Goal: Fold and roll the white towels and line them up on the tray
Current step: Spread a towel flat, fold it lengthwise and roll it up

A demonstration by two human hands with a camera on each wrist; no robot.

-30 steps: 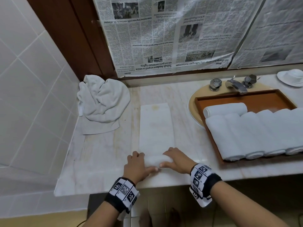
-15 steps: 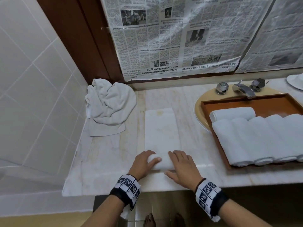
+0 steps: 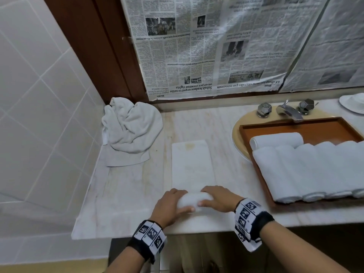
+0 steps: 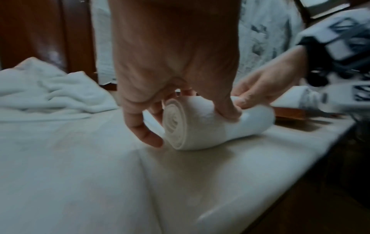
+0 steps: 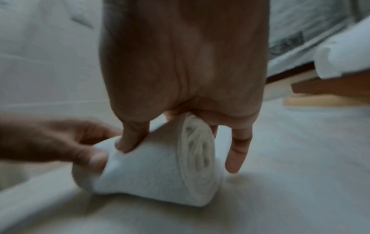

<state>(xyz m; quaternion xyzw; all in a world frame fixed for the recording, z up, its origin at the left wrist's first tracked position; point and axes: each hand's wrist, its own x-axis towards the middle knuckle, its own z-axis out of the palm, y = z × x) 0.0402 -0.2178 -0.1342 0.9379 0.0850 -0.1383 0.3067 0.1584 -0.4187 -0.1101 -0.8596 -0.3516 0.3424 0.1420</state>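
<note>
A folded white towel lies as a long strip on the marble counter, its near end wound into a roll. My left hand grips the roll's left end, fingers curled over it and thumb at the front. My right hand grips the right end the same way. At the right, the brown tray holds several rolled white towels side by side, one more roll lying crosswise behind them.
A crumpled pile of white towels sits at the back left corner against the tiled wall. The tray lies over a sink with a chrome tap. A white dish is at the far right. Newspaper covers the wall behind.
Both hands have rolled the towel's near end away from the counter edge; the roll has grown thicker and the flat strip shorter.
</note>
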